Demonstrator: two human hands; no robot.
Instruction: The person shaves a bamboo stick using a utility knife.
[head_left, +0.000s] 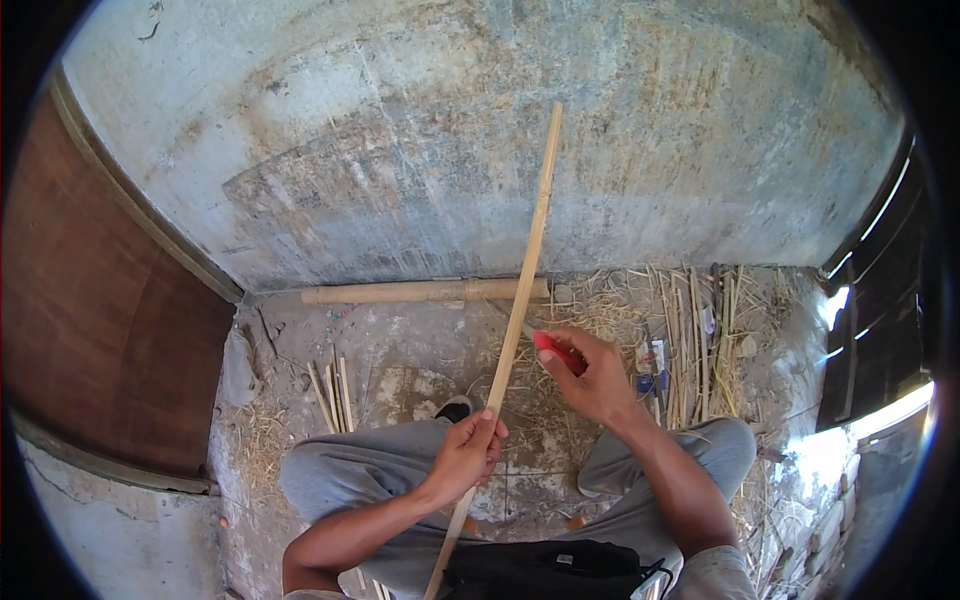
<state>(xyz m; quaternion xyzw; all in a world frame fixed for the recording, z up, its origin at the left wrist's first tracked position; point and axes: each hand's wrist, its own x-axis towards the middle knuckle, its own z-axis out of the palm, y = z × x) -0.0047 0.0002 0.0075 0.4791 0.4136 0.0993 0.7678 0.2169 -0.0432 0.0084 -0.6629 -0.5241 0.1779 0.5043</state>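
Note:
A long, pale bamboo strip slants up from beside my lap toward the wall. My left hand is closed around its lower part, thumb on top. In my right hand is a red-handled knife, gripped with the fingers wrapped round the handle. Its short visible blade points left at the strip's right edge, about midway along it. Whether the blade touches the strip or lies just behind it, I cannot tell. The strip's lowest end runs out of the picture.
A thick bamboo pole lies along the foot of the stained wall. Several thin strips lie at the right among shavings; a few more strips are at the left. A brown door panel stands far left.

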